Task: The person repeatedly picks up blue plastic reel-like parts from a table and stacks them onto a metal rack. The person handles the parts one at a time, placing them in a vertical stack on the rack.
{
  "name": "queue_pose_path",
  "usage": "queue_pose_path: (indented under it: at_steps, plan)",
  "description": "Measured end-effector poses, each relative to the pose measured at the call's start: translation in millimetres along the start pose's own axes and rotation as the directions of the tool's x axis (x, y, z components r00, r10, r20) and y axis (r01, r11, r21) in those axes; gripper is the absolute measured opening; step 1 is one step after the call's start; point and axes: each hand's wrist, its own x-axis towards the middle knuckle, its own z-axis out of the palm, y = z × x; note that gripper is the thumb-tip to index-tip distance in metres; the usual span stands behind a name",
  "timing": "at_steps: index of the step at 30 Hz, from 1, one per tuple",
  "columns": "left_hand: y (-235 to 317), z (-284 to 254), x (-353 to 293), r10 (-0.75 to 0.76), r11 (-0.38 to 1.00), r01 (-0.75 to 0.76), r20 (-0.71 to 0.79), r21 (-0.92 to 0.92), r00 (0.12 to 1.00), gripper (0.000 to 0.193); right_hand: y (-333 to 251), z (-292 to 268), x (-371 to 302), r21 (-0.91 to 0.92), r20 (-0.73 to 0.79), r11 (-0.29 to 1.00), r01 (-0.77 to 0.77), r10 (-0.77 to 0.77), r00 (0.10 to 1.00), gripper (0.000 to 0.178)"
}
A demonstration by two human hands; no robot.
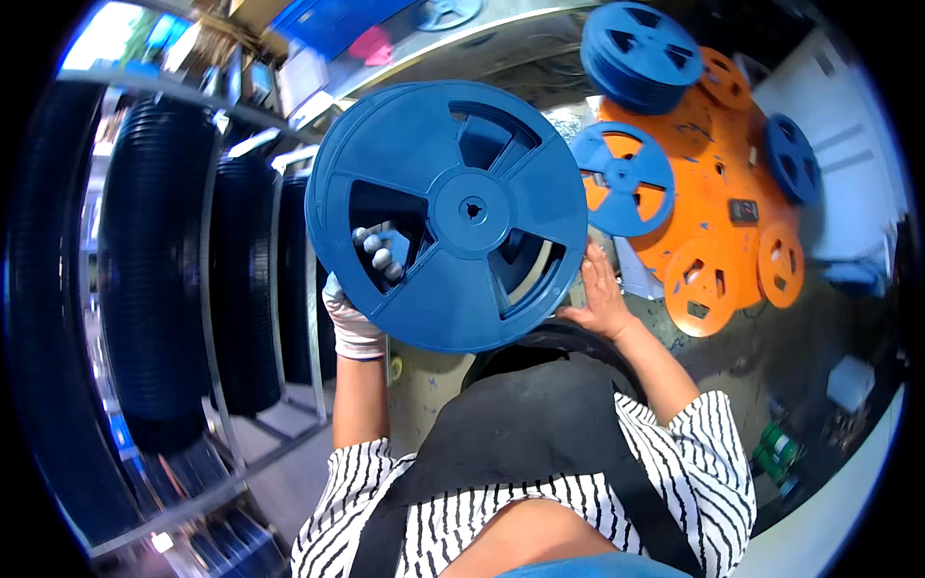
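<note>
A large blue plastic reel [414, 308] is held up in front of me, its spoked face toward me. More blue rim shows behind its left edge; I cannot tell whether that is a second reel. My left hand [355, 323], in a pale glove, grips it from the lower left, its grey fingertips showing through one of the openings. My right hand [605, 301] is bare, at the reel's lower right rim, fingers stretched upward and thumb apart. Its fingertips are at or just behind the rim; whether they press on it is unclear.
On the right, an orange round table [699, 159] has orange discs [700, 287] around it, a blue reel [624, 178] on one and a blue reel stack [641, 56] on another. Racks of dark reels [159, 260] stand left. Behind is a bench [501, 27] with a blue bin [332, 34].
</note>
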Motion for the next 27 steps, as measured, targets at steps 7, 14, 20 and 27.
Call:
queue_pose_path:
  at_steps: [7, 14, 20, 27]
  plan:
    - [45, -48, -163, 0.407, 0.886, -0.412, -0.070, -0.213, 0.911, 0.045, -78, 61, 47, 0.390, 0.202, 0.914, 0.112, -0.204, 0.958, 0.069]
    - [61, -67, -272, 0.643, 0.726, -0.669, -0.185, -0.162, 0.743, 0.050, -138, 139, 94, 0.424, 0.267, 0.846, 0.322, -0.457, 0.849, 0.079]
    - [63, -86, -295, 0.733, 0.640, -0.769, -0.298, -0.001, 0.611, 0.049, -156, 189, 140, 0.350, 0.496, 0.701, 0.621, -0.701, 0.512, 0.067]
    - [59, -99, -306, 0.762, 0.635, -0.767, -0.241, 0.095, 0.601, 0.060, -178, 217, 190, 0.638, 0.422, 0.283, 0.716, -0.906, -0.018, 0.031]
